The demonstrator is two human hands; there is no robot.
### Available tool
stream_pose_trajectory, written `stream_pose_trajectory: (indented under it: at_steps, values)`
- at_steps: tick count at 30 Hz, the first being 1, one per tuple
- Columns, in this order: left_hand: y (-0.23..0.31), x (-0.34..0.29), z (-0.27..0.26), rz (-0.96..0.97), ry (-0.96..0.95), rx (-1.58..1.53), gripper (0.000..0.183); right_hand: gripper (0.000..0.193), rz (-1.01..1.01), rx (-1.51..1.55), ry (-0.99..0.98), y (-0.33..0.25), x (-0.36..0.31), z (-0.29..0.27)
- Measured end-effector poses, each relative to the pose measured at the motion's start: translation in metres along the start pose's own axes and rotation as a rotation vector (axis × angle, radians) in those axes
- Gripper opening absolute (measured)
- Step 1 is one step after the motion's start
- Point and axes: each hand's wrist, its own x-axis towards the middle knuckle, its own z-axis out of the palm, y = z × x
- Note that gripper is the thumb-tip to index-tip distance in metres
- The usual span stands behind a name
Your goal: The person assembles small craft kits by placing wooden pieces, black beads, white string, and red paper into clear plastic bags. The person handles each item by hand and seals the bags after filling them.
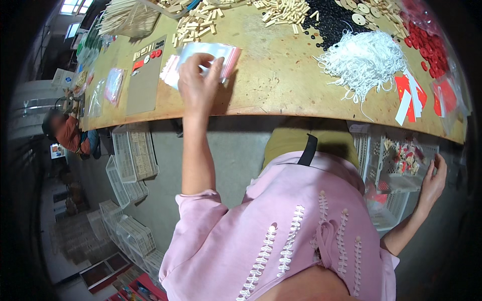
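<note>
My left hand (198,80) is over a stack of clear plastic zip bags (228,57) with red edges, near the table's front edge. Its thumb and forefinger come together in a pinch; whether a bag is caught between them I cannot make out. Low on the right, my right hand (435,179) hangs below the table beside a white plastic crate (396,184). Its fingers are loosely stretched, with nothing seen in them. Small packed bags with red and wooden-coloured pieces (407,158) lie in that crate.
On the table are a cardboard sheet (141,95) with sample parts, wooden pieces (196,25), black beads (329,22), white strings (364,57), red discs (427,42) and small red flags (411,95). Crates (133,153) stand on the floor. Another person (70,133) is at far left.
</note>
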Motion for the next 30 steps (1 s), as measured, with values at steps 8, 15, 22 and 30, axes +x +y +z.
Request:
stream_pose_trajectory:
  at_steps: [8,15,22,30]
  values:
    - [-0.082,0.015,0.021,-0.312,-0.183,-0.226,0.024,0.016,-0.094,0.396,-0.226,-0.095,-0.002,0.019]
    - [-0.069,-0.005,0.018,-0.066,0.158,-0.232,0.015,0.010,-0.276,0.730,-0.349,-0.195,-0.005,0.014]
    - [0.106,-0.061,-0.004,0.369,-0.172,-0.349,0.004,0.020,-0.131,1.351,-0.834,-0.272,-0.012,0.022]
    - [0.126,-0.078,0.018,0.394,-0.333,-0.487,0.009,0.017,-0.113,1.407,-0.955,-0.260,-0.017,0.031]
